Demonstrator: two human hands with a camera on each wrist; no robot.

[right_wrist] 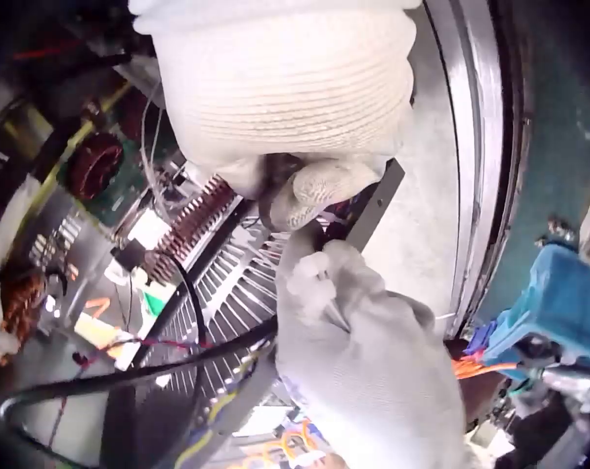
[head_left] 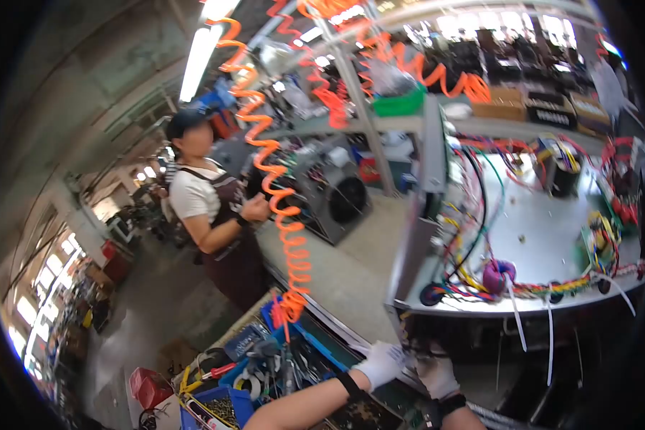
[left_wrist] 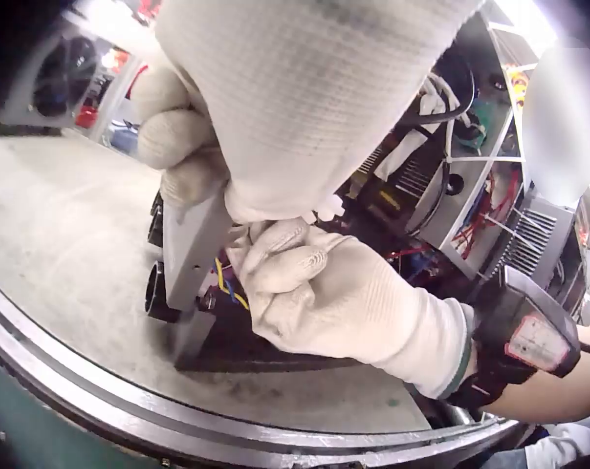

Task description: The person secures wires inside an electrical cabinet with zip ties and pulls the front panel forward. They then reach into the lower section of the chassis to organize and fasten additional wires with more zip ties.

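Both hands wear white gloves and meet at the low front edge of an open metal chassis (head_left: 512, 215). My left hand (head_left: 381, 364) curls its fingers over the end of a grey metal panel (left_wrist: 195, 249), its thumb on the inner side. Right beside it, my right hand (head_left: 437, 374) has its fingers bent in close behind the panel, near yellow and blue wires (left_wrist: 228, 283). I cannot tell what the right fingertips hold, as the gloves cover that spot. Bundled wires with a purple ring coil (head_left: 499, 276) run along the chassis edge, and white cable ties (head_left: 516, 315) hang from it.
Left of the hands, blue bins (head_left: 240, 401) hold tools and small parts. An orange coiled air hose (head_left: 269, 172) hangs down over the bench (head_left: 351, 265). Another person (head_left: 211, 208) stands across it, near a grey fan unit (head_left: 330, 193).
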